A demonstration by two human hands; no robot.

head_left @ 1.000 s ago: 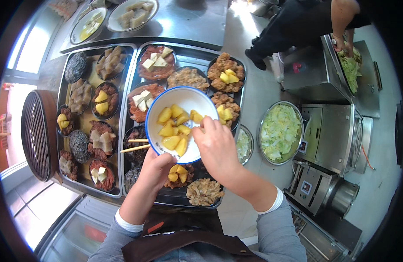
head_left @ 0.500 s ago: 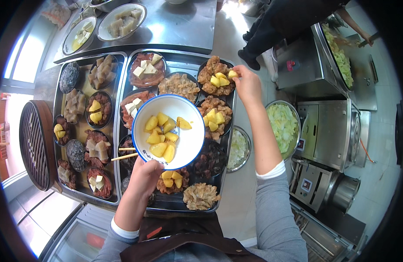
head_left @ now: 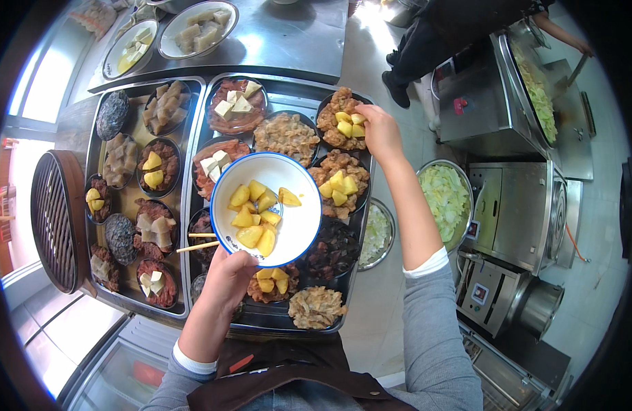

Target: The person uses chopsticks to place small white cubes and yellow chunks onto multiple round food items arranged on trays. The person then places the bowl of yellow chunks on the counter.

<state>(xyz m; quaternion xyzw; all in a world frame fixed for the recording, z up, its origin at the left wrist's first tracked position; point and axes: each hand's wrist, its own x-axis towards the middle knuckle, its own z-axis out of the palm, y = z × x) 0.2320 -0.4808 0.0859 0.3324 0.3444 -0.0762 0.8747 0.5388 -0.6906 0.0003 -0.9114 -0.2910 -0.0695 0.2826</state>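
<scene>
My left hand (head_left: 228, 277) grips the near rim of a white, blue-rimmed bowl (head_left: 295, 226), thumb over the edge. Yellow potato chunks (head_left: 249, 236) lie inside it. A pair of chopsticks (head_left: 198, 246) sticks out left of that hand, passing beneath the bowl. At the far right of the middle tray, my right hand (head_left: 383, 133) pinches a potato chunk (head_left: 358, 119) over a small dark bowl of fried, battered pieces (head_left: 340, 103); other chunks rest on them. Just nearer stands a similar bowl of fried pieces (head_left: 338, 164) topped with potato.
Two metal trays (head_left: 194, 137) hold several small filled bowls, some with white tofu cubes (head_left: 233, 107). Two larger bowls stand on the steel table (head_left: 288, 41) behind. Basins of chopped cabbage (head_left: 442, 202) are at right. Another person (head_left: 442, 41) stands by a steel cooker, far right.
My right hand has moved slightly left and down, bringing the pinched potato chunk against the others on the fried pieces. My left hand holds the bowl almost still.
</scene>
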